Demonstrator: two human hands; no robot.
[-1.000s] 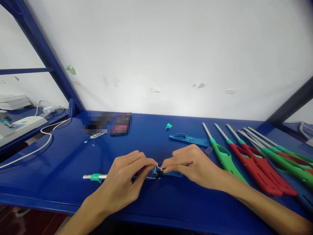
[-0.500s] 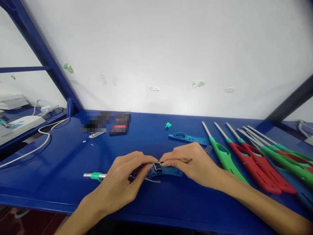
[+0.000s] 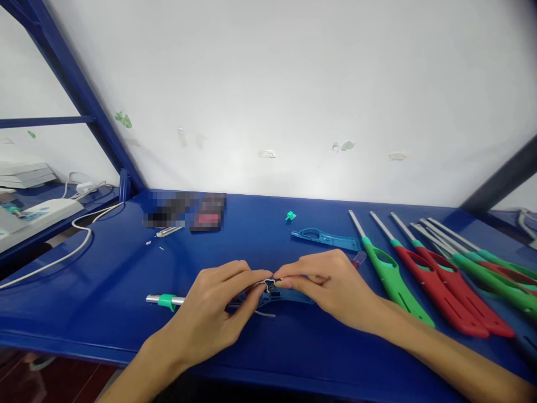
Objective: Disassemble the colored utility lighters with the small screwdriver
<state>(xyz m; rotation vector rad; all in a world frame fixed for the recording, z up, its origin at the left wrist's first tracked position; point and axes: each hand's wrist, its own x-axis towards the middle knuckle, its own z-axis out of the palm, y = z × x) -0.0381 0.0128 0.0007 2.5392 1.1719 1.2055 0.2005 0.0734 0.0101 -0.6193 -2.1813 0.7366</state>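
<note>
Fingers (image 3: 289,278) now hold wired part (image 3: 271,285) higher

Both bare forearms reach in from the lower corners, the right one at a longer slant. The bare left hand (image 3: 222,296) and the bare right hand (image 3: 331,282) nearly meet, thumbs pinched against forefingers (the tips close together), knuckles upward.

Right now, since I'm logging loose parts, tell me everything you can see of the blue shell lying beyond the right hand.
The blue shell is long, slim and slightly see-through, apparently plastic. An oval opening sits toward its narrower left end; fine inner detail is too small to read. It lies flat on the table, beyond the right hand, its right end close to a green-handled tool. No hand touches it.
</note>
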